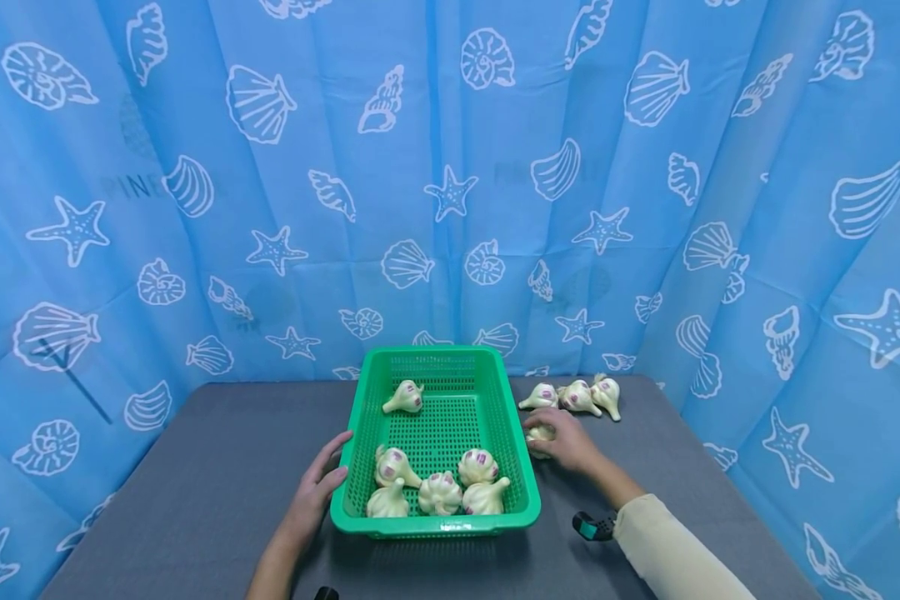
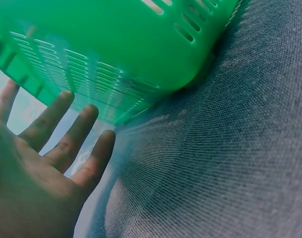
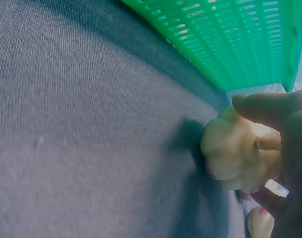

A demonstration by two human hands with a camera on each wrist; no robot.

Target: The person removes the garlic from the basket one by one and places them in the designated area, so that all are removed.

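A green basket point(image 1: 437, 525) stands mid-table with several garlic bulbs in it, most at its near end and one bulb point(image 1: 405, 397) toward the back left. My left hand point(image 1: 305, 508) is at the basket's left side, fingers spread and nearly straight; in the left wrist view the fingertips of that hand point(image 2: 52, 158) lie against or close to the basket wall point(image 2: 86, 64). Just right of the basket, my right hand point(image 1: 567, 443) holds a garlic bulb point(image 1: 540, 440). The right wrist view shows the thumb and fingers of this hand point(image 3: 289, 129) around the bulb point(image 3: 230, 151).
Three garlic bulbs point(image 1: 579, 397) lie in a row at the table's back right, behind my right hand. Blue curtains point(image 1: 450, 233) with white shell prints hang behind and beside the grey table point(image 1: 240, 467).
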